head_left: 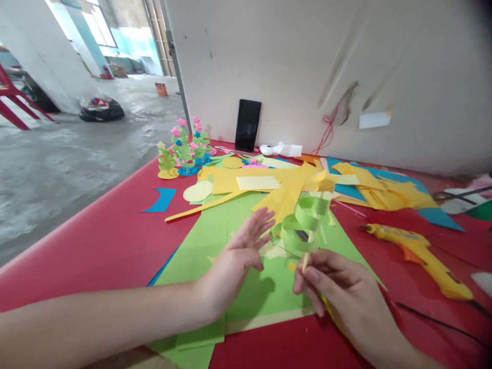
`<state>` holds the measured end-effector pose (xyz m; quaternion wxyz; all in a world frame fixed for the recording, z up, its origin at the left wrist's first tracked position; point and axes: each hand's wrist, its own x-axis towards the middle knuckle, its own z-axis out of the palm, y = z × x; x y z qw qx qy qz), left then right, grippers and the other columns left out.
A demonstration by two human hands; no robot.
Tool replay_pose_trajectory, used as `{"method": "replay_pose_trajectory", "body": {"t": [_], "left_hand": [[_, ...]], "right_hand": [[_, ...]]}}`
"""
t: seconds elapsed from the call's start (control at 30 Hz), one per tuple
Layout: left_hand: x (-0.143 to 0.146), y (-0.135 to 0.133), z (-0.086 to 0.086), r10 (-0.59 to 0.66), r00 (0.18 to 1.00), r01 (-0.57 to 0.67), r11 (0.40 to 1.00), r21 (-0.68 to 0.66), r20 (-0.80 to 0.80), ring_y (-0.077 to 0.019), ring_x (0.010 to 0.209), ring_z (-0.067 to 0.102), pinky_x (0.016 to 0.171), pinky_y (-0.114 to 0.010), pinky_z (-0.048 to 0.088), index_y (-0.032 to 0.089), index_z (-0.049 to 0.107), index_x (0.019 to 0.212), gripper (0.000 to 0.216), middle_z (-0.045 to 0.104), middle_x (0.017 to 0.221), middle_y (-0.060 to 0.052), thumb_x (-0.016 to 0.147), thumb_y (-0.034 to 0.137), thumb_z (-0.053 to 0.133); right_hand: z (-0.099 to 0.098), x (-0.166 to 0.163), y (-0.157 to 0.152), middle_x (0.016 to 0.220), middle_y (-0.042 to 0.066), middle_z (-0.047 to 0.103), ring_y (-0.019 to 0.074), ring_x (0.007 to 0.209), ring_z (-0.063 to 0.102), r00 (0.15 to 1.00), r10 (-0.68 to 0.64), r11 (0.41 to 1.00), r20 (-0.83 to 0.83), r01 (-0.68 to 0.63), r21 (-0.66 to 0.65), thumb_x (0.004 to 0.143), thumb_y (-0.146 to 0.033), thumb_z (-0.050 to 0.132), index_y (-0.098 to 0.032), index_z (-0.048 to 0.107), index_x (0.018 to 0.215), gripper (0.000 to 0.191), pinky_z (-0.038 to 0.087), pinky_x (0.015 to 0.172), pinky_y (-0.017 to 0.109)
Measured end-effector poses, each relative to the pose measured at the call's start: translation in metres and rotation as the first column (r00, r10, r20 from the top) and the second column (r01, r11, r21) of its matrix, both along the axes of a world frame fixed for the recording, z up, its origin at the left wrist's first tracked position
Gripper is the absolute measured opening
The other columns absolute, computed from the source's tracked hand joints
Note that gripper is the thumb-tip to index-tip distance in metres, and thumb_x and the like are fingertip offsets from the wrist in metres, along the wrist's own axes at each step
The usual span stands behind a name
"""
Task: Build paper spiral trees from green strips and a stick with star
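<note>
My right hand [338,292] pinches the lower end of a pale stick that carries a paper tree [305,225], made of looped green paper strips with a yellow star on top. The tree is held up, tilted slightly right, above green paper sheets [246,287]. To its left, my left hand [242,251] is raised with fingers spread and nothing in it, apart from the tree. Several finished paper trees [186,148] with pink or yellow stars stand on round paper bases at the table's far left edge.
A yellow glue gun [418,253] lies on the red table [261,353] at the right, its cord trailing forward. Yellow paper scraps [261,187] cover the back. A black phone [248,125] leans against the white wall. Scissors [461,195] lie far right.
</note>
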<state>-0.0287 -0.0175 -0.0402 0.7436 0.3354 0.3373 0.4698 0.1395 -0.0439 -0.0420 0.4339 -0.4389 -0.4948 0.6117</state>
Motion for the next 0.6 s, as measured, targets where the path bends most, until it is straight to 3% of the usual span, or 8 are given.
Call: {"method": "replay_pose_trajectory", "body": {"t": [0.17, 0.33, 0.47, 0.6], "left_hand": [[-0.008, 0.014, 0.014, 0.106, 0.993, -0.095, 0.979, 0.179, -0.054, -0.0163, 0.130, 0.031, 0.110, -0.031, 0.019, 0.024, 0.056, 0.109, 0.061, 0.051, 0.130, 0.004, 0.057, -0.003, 0.043], [-0.015, 0.018, 0.030, 0.048, 0.996, -0.024, 0.953, 0.303, -0.073, -0.0191, 0.125, 0.039, 0.105, -0.030, 0.025, 0.026, 0.062, 0.105, 0.029, 0.059, 0.121, 0.004, 0.083, 0.018, 0.047], [-0.017, 0.013, 0.039, 0.034, 0.989, 0.025, 0.925, 0.378, -0.147, -0.0181, 0.126, 0.039, 0.100, -0.028, 0.032, 0.033, 0.061, 0.108, 0.028, 0.058, 0.123, 0.006, 0.083, 0.022, 0.055], [-0.017, 0.010, 0.042, -0.008, 0.987, 0.068, 0.925, 0.375, -0.159, -0.0174, 0.120, 0.046, 0.098, -0.027, 0.036, 0.031, 0.062, 0.108, 0.027, 0.060, 0.121, 0.004, 0.082, 0.024, 0.059]], "right_hand": [[0.003, -0.001, 0.001, 0.061, -0.001, 0.065, 0.0015, 0.038, 0.043, 0.999, 0.047, 0.999, -0.023, -0.047, -0.021, 0.079, -0.032, 0.062, -0.019, 0.061, 0.078, 0.013, 0.035, 0.040, 0.014], [0.003, -0.002, 0.003, 0.062, -0.001, 0.065, 0.0025, 0.037, 0.043, 0.999, 0.045, 0.997, 0.007, -0.044, -0.058, 0.077, -0.037, 0.063, -0.019, 0.060, 0.080, 0.019, 0.036, 0.040, 0.016], [0.000, -0.002, 0.003, 0.063, -0.002, 0.064, 0.0019, 0.037, 0.044, 0.996, 0.080, 0.996, 0.043, -0.078, -0.043, 0.077, -0.039, 0.062, -0.019, 0.059, 0.080, 0.020, 0.035, 0.038, 0.014], [0.001, -0.004, 0.000, 0.065, -0.003, 0.063, 0.0009, 0.038, 0.044, 0.992, 0.101, 0.994, 0.074, -0.098, -0.042, 0.078, -0.039, 0.061, -0.019, 0.058, 0.080, 0.020, 0.036, 0.040, 0.014]]}}
